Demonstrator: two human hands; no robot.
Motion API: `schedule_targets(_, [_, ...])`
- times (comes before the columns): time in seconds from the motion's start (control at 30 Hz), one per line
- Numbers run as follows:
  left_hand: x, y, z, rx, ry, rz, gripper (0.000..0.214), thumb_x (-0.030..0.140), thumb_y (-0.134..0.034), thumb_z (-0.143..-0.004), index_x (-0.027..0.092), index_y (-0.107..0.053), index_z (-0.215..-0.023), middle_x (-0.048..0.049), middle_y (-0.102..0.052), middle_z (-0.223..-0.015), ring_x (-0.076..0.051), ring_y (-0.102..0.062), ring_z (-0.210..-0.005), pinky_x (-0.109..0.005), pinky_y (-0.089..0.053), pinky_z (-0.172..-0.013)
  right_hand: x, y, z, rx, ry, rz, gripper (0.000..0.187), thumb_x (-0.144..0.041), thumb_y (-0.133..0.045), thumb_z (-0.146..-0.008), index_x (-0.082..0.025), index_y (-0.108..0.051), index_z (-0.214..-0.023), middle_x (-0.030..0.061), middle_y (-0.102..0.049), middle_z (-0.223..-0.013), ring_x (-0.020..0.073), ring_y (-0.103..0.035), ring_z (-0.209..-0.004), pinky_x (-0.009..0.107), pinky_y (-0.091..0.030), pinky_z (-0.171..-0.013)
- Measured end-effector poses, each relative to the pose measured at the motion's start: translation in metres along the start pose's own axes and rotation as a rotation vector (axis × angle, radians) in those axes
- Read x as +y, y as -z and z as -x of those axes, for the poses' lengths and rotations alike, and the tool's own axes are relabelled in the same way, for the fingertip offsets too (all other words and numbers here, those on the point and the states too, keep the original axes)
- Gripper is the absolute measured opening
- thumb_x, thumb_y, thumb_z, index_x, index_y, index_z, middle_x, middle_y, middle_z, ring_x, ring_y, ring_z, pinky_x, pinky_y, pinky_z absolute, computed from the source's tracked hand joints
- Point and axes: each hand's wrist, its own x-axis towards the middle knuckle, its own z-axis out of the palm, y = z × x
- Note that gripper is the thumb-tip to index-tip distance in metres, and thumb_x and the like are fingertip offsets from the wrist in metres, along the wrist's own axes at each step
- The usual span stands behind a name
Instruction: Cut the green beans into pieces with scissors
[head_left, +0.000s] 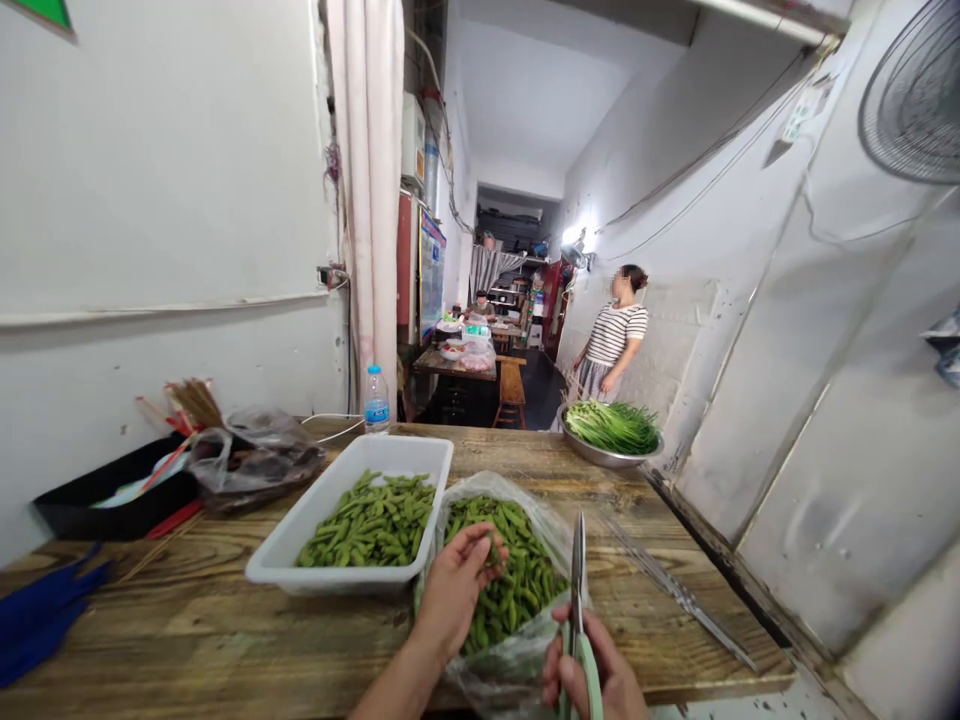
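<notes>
My left hand (pixel 466 572) is over the clear plastic bag (pixel 551 500) of green soybean pods (pixel 517 590), its fingers pinched on one pod (pixel 493 550). In my right hand (pixel 596 665) is a pair of scissors (pixel 578 590) with pale green handles, blades pointing up and close together. The scissors stand just right of the bag. To the left of the bag sits a white plastic tub (pixel 281 545), partly filled with more green pods (pixel 375 520).
Metal skewers (pixel 686 590) lie at the right. Behind them stands a metal bowl of green chives (pixel 615 430). A water bottle (pixel 376 400), a black tray (pixel 112 490), a dark plastic bag (pixel 259 455) and a blue glove (pixel 49 615) are on the left. A person (pixel 611 335) stands beyond the table.
</notes>
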Motion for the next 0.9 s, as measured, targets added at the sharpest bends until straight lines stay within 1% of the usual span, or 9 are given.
schedule_targets(0.1, [0.006,-0.006,0.006,0.028,0.043,0.064,0.043,0.033,-0.074,-0.063,0.016,-0.06,-0.1,-0.0043,-0.066,-0.084,-0.011,-0.062,-0.07,-0.025,-0.051,-0.068,-0.008,-0.005,-0.003,-0.18,0.008,0.118,0.061,-0.062,-0.065,-0.063,-0.021,-0.053,-0.107,0.0037,-0.062,-0.077,0.0199,-0.06,-0.072,0.029,-0.047,-0.064])
schedule_targets(0.17, [0.007,-0.008,0.008,0.034,0.048,0.082,0.042,0.03,-0.076,-0.06,0.014,-0.062,-0.096,-0.0054,-0.067,-0.084,-0.012,-0.063,-0.072,-0.026,-0.051,-0.07,-0.008,-0.007,-0.004,-0.223,-0.065,0.144,0.05,-0.057,-0.061,-0.071,-0.021,-0.053,-0.106,0.0006,-0.058,-0.071,0.0167,-0.058,-0.064,0.028,-0.047,-0.062])
schedule_targets(0.23, [0.007,-0.01,0.009,0.039,0.042,0.078,0.038,0.028,-0.077,-0.059,0.012,-0.064,-0.09,-0.0056,-0.068,-0.083,-0.013,-0.063,-0.074,-0.027,-0.051,-0.072,-0.006,-0.008,-0.004,-0.198,-0.119,0.202,0.045,-0.053,-0.057,-0.076,-0.02,-0.054,-0.106,-0.0016,-0.056,-0.063,0.014,-0.054,-0.053,0.026,-0.046,-0.055])
schedule_targets(0.3, [0.005,-0.011,0.011,0.049,0.034,0.063,0.034,0.027,-0.077,-0.057,0.012,-0.064,-0.085,-0.0046,-0.068,-0.081,-0.013,-0.063,-0.073,-0.028,-0.05,-0.072,-0.003,-0.008,-0.005,-0.151,-0.107,0.291,0.045,-0.05,-0.058,-0.076,-0.018,-0.057,-0.107,-0.0007,-0.057,-0.062,0.0148,-0.054,-0.053,0.026,-0.047,-0.054])
schedule_targets(0.47, [0.002,-0.011,0.014,0.076,0.019,0.014,0.032,0.028,-0.076,-0.059,0.013,-0.065,-0.085,-0.0037,-0.068,-0.079,-0.013,-0.062,-0.074,-0.026,-0.049,-0.071,0.003,0.002,-0.011,-0.075,0.012,0.525,0.048,-0.045,-0.06,-0.075,-0.017,-0.06,-0.113,0.0073,-0.068,-0.085,0.023,-0.063,-0.084,0.031,-0.05,-0.076])
schedule_targets(0.6, [0.0,-0.011,0.014,0.089,0.007,-0.103,0.036,0.029,-0.076,-0.059,0.013,-0.065,-0.089,-0.0025,-0.067,-0.075,-0.012,-0.061,-0.07,-0.023,-0.047,-0.065,0.003,0.01,-0.019,-0.067,0.082,0.705,0.048,-0.043,-0.058,-0.075,-0.016,-0.059,-0.116,0.0132,-0.064,-0.113,0.0274,-0.059,-0.103,0.038,-0.045,-0.09])
schedule_targets(0.67, [-0.002,-0.011,0.015,0.09,0.0,-0.155,0.033,0.029,-0.077,-0.057,0.012,-0.066,-0.084,-0.0014,-0.066,-0.07,-0.01,-0.058,-0.064,-0.022,-0.046,-0.062,0.0,0.011,-0.022,-0.105,0.08,0.763,0.048,-0.042,-0.057,-0.076,-0.016,-0.058,-0.116,0.0129,-0.065,-0.11,0.0262,-0.061,-0.097,0.038,-0.047,-0.087])
schedule_targets(0.77, [-0.004,-0.009,0.015,0.09,-0.007,-0.211,0.029,0.028,-0.077,-0.055,0.012,-0.066,-0.077,-0.0006,-0.065,-0.065,-0.009,-0.056,-0.058,-0.022,-0.046,-0.06,-0.006,0.009,-0.024,-0.177,0.051,0.786,0.045,-0.041,-0.058,-0.075,-0.016,-0.058,-0.113,0.0077,-0.068,-0.094,0.0215,-0.063,-0.081,0.032,-0.049,-0.074])
schedule_targets(0.9, [-0.005,-0.006,0.017,0.08,-0.026,-0.271,0.022,0.025,-0.077,-0.054,0.012,-0.066,-0.068,-0.0028,-0.068,-0.072,-0.011,-0.058,-0.064,-0.023,-0.046,-0.062,-0.01,0.007,-0.024,-0.199,0.056,0.792,0.042,-0.041,-0.06,-0.074,-0.015,-0.059,-0.108,0.0052,-0.068,-0.089,0.0189,-0.061,-0.075,0.028,-0.048,-0.07])
